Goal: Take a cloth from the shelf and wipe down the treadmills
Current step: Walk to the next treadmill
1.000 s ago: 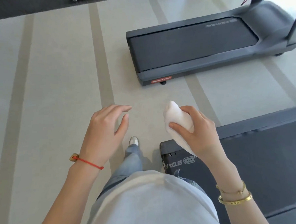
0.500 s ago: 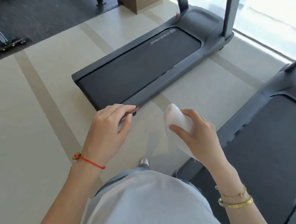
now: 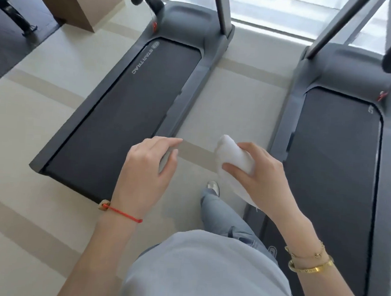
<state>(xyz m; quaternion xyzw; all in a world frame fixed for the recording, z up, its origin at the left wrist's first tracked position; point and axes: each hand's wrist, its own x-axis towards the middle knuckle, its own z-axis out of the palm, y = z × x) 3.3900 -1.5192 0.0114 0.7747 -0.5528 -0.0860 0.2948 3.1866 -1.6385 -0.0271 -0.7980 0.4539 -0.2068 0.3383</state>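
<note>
Now our right hand grasps a soft, bunched white cloth between two dark, matte-belted treadmills, above the pale striped floor; our left hand hangs loosely curled, empty.

— Light source? 
— Daylight is admitted through the window along the upper edge of the frame; that strip is blown out to white.

— Shadows? 
— Soft ones are cast toward the lower frame, beside the left treadmill.

— Sharpness? 
— The centre is rendered fairly clear; straight rails are bowed near the edges, and the upper right corner is blurred.
</note>
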